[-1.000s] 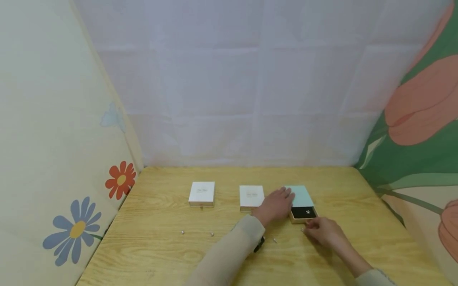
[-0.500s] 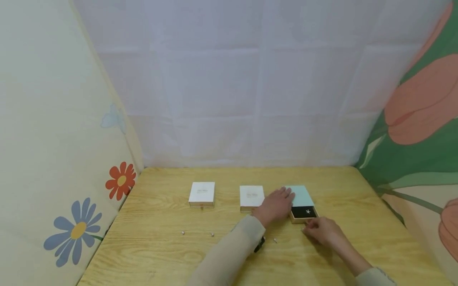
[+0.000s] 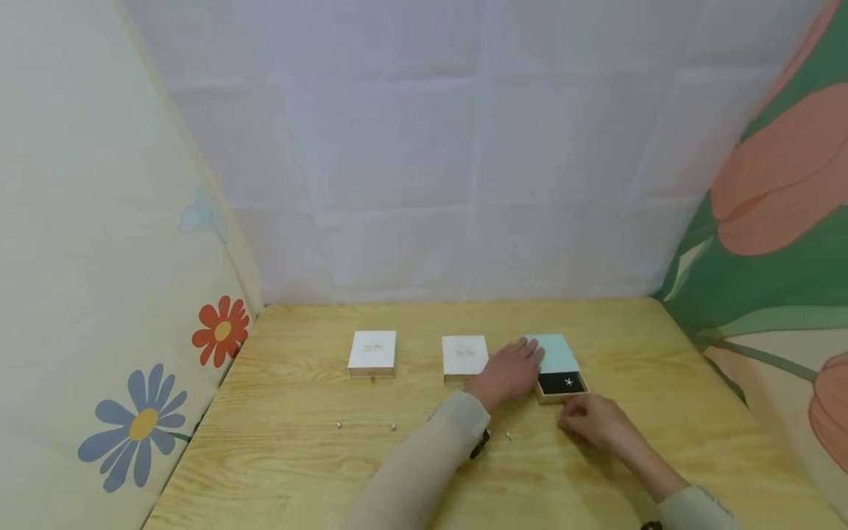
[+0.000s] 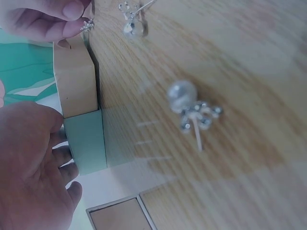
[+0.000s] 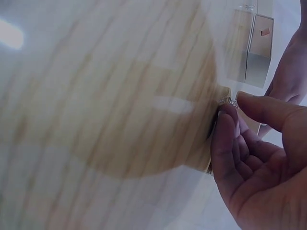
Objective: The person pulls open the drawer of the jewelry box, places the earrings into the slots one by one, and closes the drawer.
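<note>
A mint-green drawer box (image 3: 553, 353) stands at the table's right, its drawer (image 3: 562, 384) pulled partly out toward me. On the drawer's black lining lies a small flower-shaped silver earring (image 3: 569, 382). My left hand (image 3: 509, 372) rests on the left side of the mint cover with fingers extended. My right hand (image 3: 594, 421) is just in front of the drawer, thumb and forefinger pinching a sparkling earring (image 5: 229, 101). In the left wrist view, a pearl earring (image 4: 183, 98) lies large in the foreground, with another earring (image 4: 134, 26) beyond it.
Two white drawer boxes, the left box (image 3: 373, 352) and the middle box (image 3: 460, 356), stand closed in a row with the mint one. Small earrings lie in front: one at left (image 3: 338, 425), one nearer the middle (image 3: 393, 427). The left forearm crosses the wooden table (image 3: 285, 442).
My right fingertips have shifted slightly left onto the earring by the drawer's front, hiding it in the head view. The left hand stays on the box. The head view has tilted a little.
</note>
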